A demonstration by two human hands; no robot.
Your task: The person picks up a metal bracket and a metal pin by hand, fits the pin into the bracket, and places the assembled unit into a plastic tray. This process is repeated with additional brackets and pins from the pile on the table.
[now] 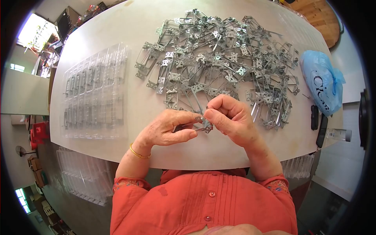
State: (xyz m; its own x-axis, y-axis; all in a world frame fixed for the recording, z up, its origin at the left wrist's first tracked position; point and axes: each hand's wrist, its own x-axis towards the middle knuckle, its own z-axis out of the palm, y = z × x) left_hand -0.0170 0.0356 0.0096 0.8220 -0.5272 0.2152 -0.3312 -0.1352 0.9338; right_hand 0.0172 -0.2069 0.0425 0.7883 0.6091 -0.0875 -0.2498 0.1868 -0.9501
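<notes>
Just in front of my body, my left hand [170,127] holds a small metal bracket [205,124] between thumb and fingers. My right hand [231,119] is pinched at the bracket's upper right edge, thumb against the curled index finger; whatever lies inside that pinch is too small to make out. Beyond both hands spreads a large tangled pile of silvery metal brackets [211,58]. To the left lies a clear plastic tray [94,92] with metal pieces in rows of its compartments.
A blue plastic bag [322,82] lies at the table's right edge, near black objects [314,117] and a clear bottle [337,134]. More clear trays [84,176] sit below the table edge at the left, others [298,166] at the right.
</notes>
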